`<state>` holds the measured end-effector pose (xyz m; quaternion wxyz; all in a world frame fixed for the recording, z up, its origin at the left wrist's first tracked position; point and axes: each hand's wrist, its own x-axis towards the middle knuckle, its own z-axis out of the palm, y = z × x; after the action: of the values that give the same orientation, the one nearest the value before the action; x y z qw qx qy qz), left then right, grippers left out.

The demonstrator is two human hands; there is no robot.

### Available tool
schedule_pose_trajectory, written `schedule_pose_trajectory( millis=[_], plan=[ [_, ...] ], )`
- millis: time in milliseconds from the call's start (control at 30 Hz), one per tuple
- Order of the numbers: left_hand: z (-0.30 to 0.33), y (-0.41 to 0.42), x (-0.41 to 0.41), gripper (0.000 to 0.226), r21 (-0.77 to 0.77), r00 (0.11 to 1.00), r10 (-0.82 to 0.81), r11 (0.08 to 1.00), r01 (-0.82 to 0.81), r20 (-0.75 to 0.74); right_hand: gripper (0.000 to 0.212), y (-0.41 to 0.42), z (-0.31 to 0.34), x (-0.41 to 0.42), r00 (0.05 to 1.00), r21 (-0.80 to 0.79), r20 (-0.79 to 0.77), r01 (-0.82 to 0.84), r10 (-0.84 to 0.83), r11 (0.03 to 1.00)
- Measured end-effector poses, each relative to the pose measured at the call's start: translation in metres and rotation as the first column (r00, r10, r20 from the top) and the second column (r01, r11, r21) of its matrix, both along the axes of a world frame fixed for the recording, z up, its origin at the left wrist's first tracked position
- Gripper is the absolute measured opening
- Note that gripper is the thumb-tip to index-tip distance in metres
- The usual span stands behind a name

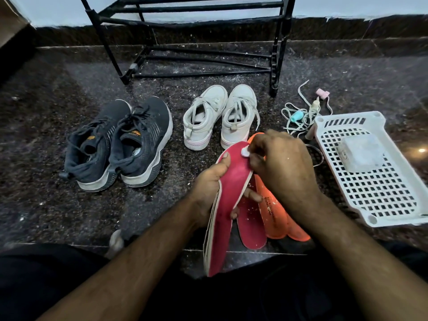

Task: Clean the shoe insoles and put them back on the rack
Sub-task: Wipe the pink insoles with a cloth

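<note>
— So which step is in hand?

— Cleaning, by the look of it. The left hand [209, 188] grips the pink insole [228, 193], thumb on its face and fingers curled round behind, holding it tilted above the floor [46, 158]. The right hand [281, 167] pinches a small white wad [244, 153] between its fingers, pressed to the insole just below its toe end.

— And the others?

— A second pink insole [251, 225] and the orange insoles [275, 216] lie on the floor directly under the right hand's fingers. The white sneakers [220, 117] stand just beyond the fingertips, the dark sneakers [118, 144] well to the left, the rack [192, 40] farther off.

— Next?

— Probably wiping down toward the heel; the left grip must stay firm so the insole does not flex away.
</note>
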<state>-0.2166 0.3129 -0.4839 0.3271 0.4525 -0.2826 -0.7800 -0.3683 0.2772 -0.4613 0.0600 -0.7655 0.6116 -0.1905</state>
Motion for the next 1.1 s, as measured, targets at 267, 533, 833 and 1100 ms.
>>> schedule_pose_trajectory(
  millis=[267,533,833,1100],
  plan=[
    [-0.006,0.0,-0.003,0.07,0.046,0.999,-0.037,0.998,0.039,-0.031,0.01,0.012,-0.014,0.009,0.992,0.061,0.052,-0.119,0.116,0.991],
    [-0.001,-0.002,-0.001,0.076,0.07,0.995,0.035,0.997,-0.028,-0.095,0.012,0.026,-0.018,0.022,0.939,0.038,0.167,-0.311,0.301,0.95],
    [0.004,-0.001,-0.004,0.074,0.04,0.996,0.049,0.998,-0.046,-0.072,0.02,0.013,-0.009,0.01,0.966,0.015,0.202,-0.17,0.163,0.985],
    [-0.003,-0.001,-0.005,0.074,0.004,0.999,0.027,1.0,-0.027,0.027,0.018,-0.004,-0.015,0.005,0.996,-0.016,0.049,-0.071,0.072,0.997]
  ],
)
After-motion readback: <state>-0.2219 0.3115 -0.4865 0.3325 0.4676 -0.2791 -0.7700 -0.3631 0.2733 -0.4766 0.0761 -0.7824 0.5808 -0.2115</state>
